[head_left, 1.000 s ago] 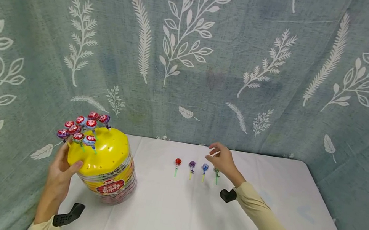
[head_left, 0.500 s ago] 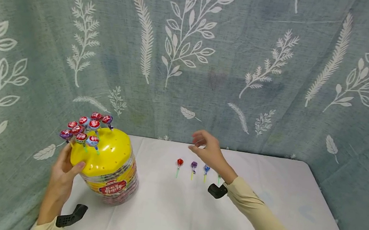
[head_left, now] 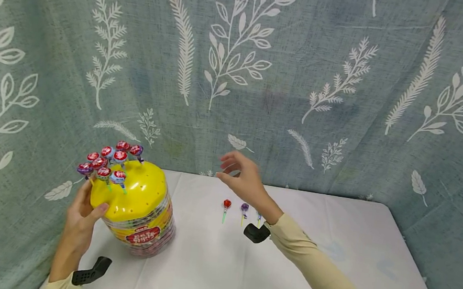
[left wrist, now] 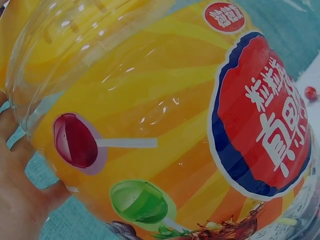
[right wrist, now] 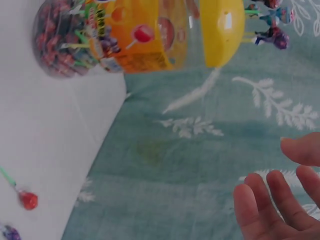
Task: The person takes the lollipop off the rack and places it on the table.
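In the head view my left hand grips the yellow lid of a big clear lollipop jar, its thumb on the near rim. Several wrapped lollipops stick up from the lid's far left part. The left wrist view shows the jar's orange label up close, with the hand at its left side. My right hand hovers over the table's back edge, fingers loosely bent and thumb apart; the right wrist view shows nothing between the fingertips.
On the white table lie a red lollipop, a purple lollipop and a partly covered blue lollipop. The right forearm passes over the right end of this row. A patterned green curtain hangs behind.
My right hand has moved left and slightly up, from beside the green lollipop toward the jar. Its arm now hides the green lollipop. The left hand keeps its hold on the jar.
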The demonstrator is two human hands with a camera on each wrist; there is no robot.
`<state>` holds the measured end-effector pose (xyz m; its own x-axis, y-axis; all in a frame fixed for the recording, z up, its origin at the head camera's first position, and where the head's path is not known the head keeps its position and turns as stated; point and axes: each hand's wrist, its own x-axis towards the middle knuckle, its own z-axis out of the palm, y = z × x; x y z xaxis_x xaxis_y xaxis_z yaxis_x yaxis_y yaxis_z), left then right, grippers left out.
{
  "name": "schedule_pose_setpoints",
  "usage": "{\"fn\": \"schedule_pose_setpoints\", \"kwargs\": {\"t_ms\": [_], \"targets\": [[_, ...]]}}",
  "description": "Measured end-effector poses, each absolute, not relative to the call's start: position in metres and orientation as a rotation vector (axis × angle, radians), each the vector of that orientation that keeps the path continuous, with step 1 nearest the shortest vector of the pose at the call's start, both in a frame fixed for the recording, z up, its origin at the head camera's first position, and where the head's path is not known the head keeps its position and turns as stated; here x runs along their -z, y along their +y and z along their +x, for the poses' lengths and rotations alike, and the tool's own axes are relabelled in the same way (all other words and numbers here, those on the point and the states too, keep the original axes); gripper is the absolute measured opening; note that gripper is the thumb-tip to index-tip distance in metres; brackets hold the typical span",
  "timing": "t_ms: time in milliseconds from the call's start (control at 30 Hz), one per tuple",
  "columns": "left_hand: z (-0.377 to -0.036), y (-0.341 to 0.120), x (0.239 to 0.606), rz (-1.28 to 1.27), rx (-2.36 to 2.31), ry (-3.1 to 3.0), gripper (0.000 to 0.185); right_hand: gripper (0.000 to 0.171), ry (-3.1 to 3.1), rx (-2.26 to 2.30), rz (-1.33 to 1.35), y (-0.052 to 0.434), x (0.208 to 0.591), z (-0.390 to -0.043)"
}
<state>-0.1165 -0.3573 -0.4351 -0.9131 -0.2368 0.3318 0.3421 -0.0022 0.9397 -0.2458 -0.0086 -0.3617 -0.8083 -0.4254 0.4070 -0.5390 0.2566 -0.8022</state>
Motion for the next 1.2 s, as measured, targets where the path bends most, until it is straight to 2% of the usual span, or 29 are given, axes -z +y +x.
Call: {"fn": "schedule_pose_setpoints", "kwargs": {"t_ms": [667,1200], "targets": [[-0.116,-0.360,0.436,-0.134,1.964,-1.875,0.069,0.033,-2.250,-1.723,1.092,-0.075,0.335,-0.240],[-0.115,-0.359,0.436,-0.122,1.948,-1.899,0.069,0.041,-2.158,-1.796,1.217,-0.144,0.337,-0.241]]}}
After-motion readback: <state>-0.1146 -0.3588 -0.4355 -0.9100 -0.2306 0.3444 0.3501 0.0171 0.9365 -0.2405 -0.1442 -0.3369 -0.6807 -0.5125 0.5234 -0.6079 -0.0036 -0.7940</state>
